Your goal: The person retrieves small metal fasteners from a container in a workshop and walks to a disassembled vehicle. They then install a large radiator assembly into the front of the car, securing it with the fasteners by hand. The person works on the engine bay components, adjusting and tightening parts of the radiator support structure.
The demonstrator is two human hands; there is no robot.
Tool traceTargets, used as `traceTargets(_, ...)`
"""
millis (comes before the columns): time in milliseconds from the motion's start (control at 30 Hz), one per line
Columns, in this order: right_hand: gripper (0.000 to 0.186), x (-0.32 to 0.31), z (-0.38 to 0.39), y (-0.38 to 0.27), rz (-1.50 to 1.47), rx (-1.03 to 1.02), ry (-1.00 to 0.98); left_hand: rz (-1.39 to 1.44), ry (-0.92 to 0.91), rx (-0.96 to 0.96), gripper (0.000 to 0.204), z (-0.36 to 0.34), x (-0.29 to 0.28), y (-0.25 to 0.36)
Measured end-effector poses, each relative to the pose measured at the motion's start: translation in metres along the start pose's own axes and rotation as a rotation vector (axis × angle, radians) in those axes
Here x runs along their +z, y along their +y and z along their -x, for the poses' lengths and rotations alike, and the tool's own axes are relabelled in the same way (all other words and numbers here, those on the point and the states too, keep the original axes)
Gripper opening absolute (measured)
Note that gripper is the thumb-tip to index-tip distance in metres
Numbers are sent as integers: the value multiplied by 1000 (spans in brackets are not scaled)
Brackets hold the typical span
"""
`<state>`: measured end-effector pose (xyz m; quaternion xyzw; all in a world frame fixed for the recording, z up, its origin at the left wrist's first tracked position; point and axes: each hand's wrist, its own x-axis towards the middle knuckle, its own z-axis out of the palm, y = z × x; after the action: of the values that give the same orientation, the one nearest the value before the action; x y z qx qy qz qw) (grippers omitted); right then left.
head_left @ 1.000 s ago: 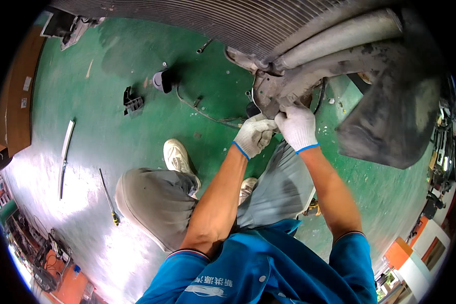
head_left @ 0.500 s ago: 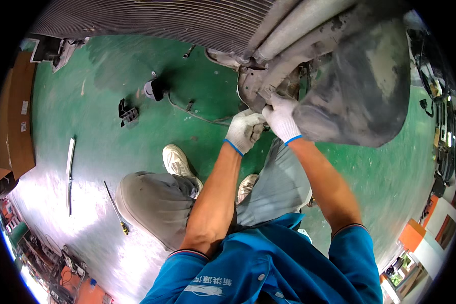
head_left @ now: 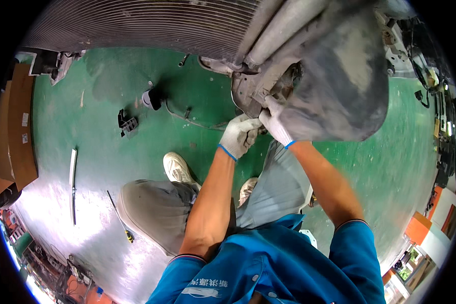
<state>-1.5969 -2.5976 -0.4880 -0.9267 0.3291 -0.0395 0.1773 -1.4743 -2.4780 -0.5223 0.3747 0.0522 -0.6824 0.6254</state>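
Both hands wear white knit gloves with blue cuffs and meet at the low edge of a car's front end. My left hand (head_left: 239, 136) has its fingers curled, the tips against the bottom of a grey metal bracket (head_left: 245, 93); whatever they pinch is hidden. Just right of it, my right hand (head_left: 276, 121) is closed at the seam between the bracket and a large dark plastic liner (head_left: 344, 91). Its fingertips are partly covered, so what they grip cannot be made out. A thin cable (head_left: 195, 121) on the floor runs toward my left hand.
A finned radiator (head_left: 142, 25) spans the top. On the green floor lie a round sensor-like part (head_left: 151, 99), a black bracket (head_left: 127, 123), a long trim strip (head_left: 73, 187) and a screwdriver (head_left: 119, 217). Cardboard boxes (head_left: 23, 126) stand at left.
The view has shifted slightly, so floor items sit lower and the car parts farther left. Both hands stay at the bracket's lower edge, the right one slightly nearer the liner.
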Motion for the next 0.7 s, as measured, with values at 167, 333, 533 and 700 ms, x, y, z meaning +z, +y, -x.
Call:
traceTargets(167,25,-4,6,6,-250,93,41,-207,-77,-56,29,4,-2,6)
traceTargets(333,23,8,11,24,-241,10,106,-298,95,-68,29,9,-27,-6)
traceTargets(533,22,-1,-8,6,-157,62,26,-889,458,-152,27,-21,-161,-89)
traceTargets(700,20,-6,-3,14,-130,31,74,-1556,584,-56,36,-18,-160,-104)
